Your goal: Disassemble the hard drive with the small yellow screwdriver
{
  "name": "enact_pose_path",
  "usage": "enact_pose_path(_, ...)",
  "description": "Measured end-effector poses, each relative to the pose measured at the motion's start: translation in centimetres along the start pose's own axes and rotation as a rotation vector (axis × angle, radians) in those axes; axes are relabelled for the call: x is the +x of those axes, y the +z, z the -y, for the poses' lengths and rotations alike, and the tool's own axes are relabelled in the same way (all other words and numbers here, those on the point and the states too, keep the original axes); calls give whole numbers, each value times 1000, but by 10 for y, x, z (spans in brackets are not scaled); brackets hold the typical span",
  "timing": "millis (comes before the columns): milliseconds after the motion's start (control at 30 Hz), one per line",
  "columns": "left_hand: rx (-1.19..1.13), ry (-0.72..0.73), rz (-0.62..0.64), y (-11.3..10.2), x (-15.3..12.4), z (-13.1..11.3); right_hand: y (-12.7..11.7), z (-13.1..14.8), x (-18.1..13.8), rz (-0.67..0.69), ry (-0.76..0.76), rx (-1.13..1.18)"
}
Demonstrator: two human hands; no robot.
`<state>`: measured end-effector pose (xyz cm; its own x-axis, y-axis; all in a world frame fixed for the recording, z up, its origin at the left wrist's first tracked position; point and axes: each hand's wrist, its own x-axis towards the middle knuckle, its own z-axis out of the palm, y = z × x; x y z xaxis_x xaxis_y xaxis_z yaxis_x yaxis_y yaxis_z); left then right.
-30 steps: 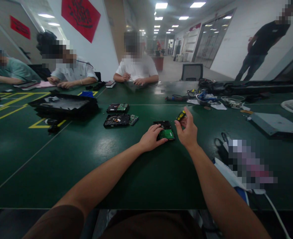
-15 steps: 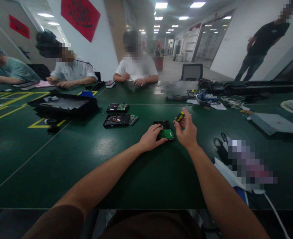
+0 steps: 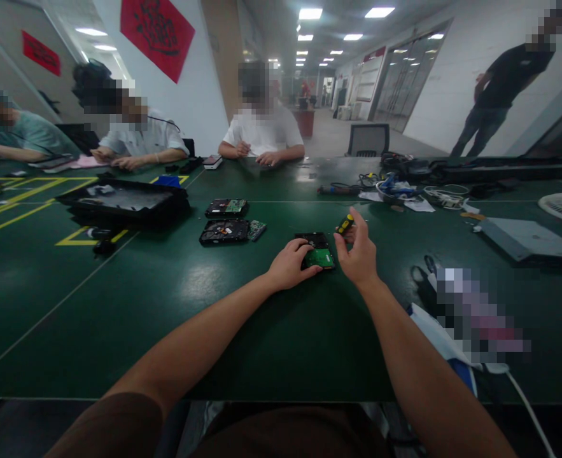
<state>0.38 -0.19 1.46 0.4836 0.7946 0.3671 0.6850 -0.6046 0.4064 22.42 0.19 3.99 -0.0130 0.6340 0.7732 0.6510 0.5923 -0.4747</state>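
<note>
In front of me on the green table lies a hard drive (image 3: 319, 257), its green circuit board facing up. My left hand (image 3: 286, 264) grips it from the left, fingers over the far side and thumb along the near edge. Just right of the drive, my right hand (image 3: 359, 254) is closed on a screwdriver (image 3: 345, 223) with a black and yellow handle, tilted above the table. The screwdriver's tip cannot be made out. Further left rest two more hard drives, one black (image 3: 223, 231) and one with a board (image 3: 226, 207), plus a loose circuit board (image 3: 257, 229).
A black tray (image 3: 123, 197) stands at the left. At the right are a grey metal case (image 3: 531, 238), a tangle of cables (image 3: 395, 189) and a blue and white item (image 3: 440, 331) near my right forearm. Several people sit or stand beyond.
</note>
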Motion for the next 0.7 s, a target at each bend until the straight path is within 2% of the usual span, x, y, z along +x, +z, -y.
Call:
enact_pose_path(233, 46, -41, 7, -7, 0, -3, 3, 2, 1, 11, 0, 13)
enact_pose_path(533, 31, -7, 7, -9, -6, 6, 9, 11, 0, 35, -6, 46)
enact_pose_path(700, 25, -13, 15, -14, -11, 17, 8, 18, 3, -30, 0, 94)
